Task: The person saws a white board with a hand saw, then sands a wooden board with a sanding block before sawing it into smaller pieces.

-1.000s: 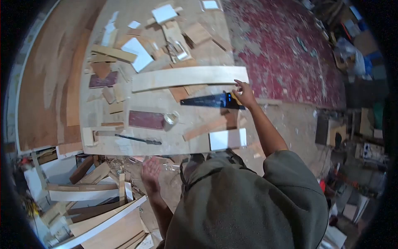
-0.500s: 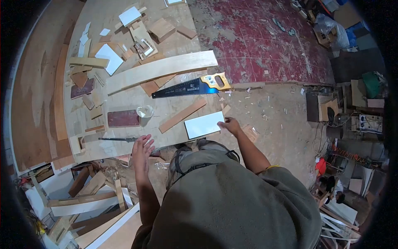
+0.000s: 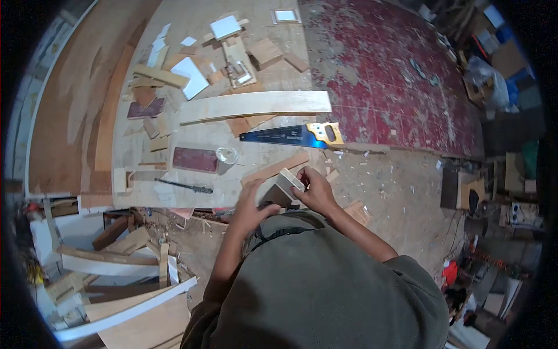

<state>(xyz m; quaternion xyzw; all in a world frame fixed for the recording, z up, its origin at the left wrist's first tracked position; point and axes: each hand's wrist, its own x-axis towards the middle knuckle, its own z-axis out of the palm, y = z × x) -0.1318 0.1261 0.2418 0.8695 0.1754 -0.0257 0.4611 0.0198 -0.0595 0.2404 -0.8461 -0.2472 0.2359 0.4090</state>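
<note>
A small white-faced board (image 3: 288, 181) is tilted up at the table's front edge, its pale cut edge facing upward. My right hand (image 3: 317, 191) grips its right end, thumb on the near side and fingers behind. By the board's left end is my left hand (image 3: 249, 208), fingers stretched and thumb apart, slightly smeared by motion. A narrow wood strip (image 3: 296, 164) lies just behind the board. Farther back, a handsaw (image 3: 285, 135) with a yellow handle rests flat on the table.
A long pale plank (image 3: 256, 107) lies beyond the saw. A clear cup (image 3: 226, 156) stands by a dark red block (image 3: 196, 159), with a thin dark tool (image 3: 185, 185) nearer me. Offcuts (image 3: 264, 52) cover the far table; scrap wood (image 3: 110, 262) is piled on the floor, lower left.
My right hand has taken hold of the white-faced board and tilted it up from lying flat. My left hand has moved right, to the board's left end. The view has shifted.
</note>
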